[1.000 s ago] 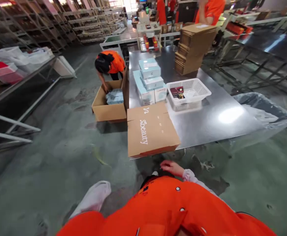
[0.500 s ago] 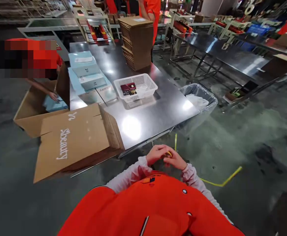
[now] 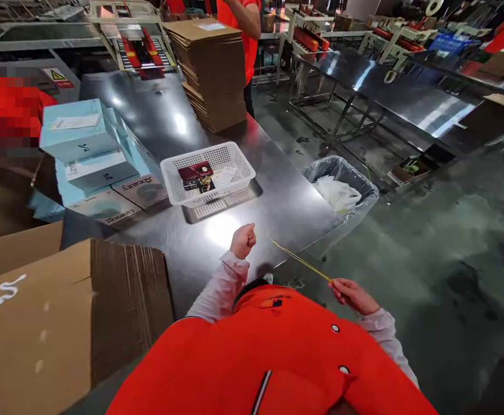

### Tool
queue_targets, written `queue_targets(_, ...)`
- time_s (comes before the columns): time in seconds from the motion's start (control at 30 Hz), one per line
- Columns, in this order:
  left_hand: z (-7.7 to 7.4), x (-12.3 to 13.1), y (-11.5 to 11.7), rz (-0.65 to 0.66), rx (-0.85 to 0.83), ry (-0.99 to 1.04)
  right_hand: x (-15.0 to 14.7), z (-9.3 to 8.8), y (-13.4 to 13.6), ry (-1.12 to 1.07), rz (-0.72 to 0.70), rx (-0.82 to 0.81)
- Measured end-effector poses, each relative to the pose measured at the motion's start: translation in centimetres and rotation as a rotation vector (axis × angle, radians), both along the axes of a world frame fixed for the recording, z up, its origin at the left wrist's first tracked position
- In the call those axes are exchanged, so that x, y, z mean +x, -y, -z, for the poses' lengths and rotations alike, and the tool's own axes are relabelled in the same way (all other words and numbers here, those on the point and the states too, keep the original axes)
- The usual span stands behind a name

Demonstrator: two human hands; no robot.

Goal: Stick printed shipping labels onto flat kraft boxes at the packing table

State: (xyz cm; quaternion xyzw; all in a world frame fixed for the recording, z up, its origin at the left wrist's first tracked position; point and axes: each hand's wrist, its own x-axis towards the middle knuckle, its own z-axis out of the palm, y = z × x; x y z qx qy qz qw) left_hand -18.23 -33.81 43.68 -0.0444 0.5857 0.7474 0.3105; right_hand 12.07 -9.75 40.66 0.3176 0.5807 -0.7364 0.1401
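Flattened cartons (image 3: 122, 311) are lying stacked leftmost. The left hand (image 3: 243, 241), fisted near the bench (image 3: 286, 202), is apparently gripping a yellow strap (image 3: 301, 260), already running straight but encircling nothing yet; the right hand (image 3: 351, 294), well apart, is pinching it.

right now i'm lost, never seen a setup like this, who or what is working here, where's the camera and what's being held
No robot here: a person in orange works bare-handed. The view comes from one camera worn on that person's head, looking forward and down. The right hand holds a thin yellow strand. The left hand is closed near its far end; the strand is too faint there to tell if it is gripped. On the metal table stand a white basket, pale blue boxes and a tall stack of brown cardboard.
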Motion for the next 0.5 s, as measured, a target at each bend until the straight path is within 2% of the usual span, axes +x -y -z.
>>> queue_targets(0.07, 0.5, -1.8, -2.7, 0.033, -0.096, -0.005, -2.2, -0.2, -3.9, 0.046, 0.045, 0.050)
queue_targets(0.13, 1.0, -3.2, -4.7, 0.052, -0.240, -0.044, -4.9, -0.4, -8.0, 0.070, 0.159, 0.192)
queue_targets(0.27, 2.3, -4.8, -6.9, 0.096, -0.474, -0.114, -11.6, -0.6, -18.5, 0.085, 0.353, 0.498)
queue_targets(0.37, 3.5, -4.5, -8.3, 0.129, -0.548, -0.045, -17.7, -0.3, -27.8, 0.137, 0.383, 0.708)
queue_targets(0.43, 4.1, -3.3, -9.7, 0.094, -0.591, 0.018, -22.4, 0.3, -33.5, 0.150, 0.363, 0.868)
queue_targets(0.5, 4.5, -1.5, -11.4, 0.031, -0.625, 0.088, -27.3, 1.2, -38.0, 0.144, 0.306, 1.011)
